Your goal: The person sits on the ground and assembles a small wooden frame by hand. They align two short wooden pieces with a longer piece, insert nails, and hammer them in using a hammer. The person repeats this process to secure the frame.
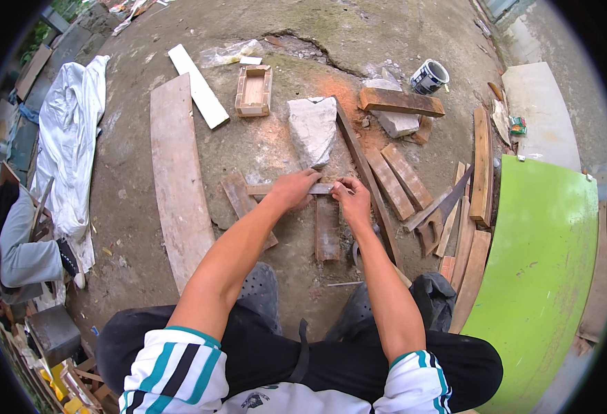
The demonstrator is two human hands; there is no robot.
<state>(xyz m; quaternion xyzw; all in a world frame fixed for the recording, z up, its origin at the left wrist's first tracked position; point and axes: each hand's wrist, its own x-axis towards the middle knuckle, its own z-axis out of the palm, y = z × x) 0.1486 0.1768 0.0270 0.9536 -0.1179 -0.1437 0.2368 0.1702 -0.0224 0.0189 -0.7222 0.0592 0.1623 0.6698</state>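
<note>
Between my hands a flat pale-grey strip lies crosswise over the far end of a short brown board. My left hand is closed on the strip's left end, beside a narrow wooden piece that sticks out to the left. With pinched fingers, my right hand holds the strip's right end. Just beyond my hands sits a rough pale stone block. Another short board lies slanted left of them. My fingers partly hide the strip's ends.
A long board, a white board and a small wooden box lie left. A long beam, a handsaw, several planks and a paint can are right, near a green panel. Another person's leg shows far left.
</note>
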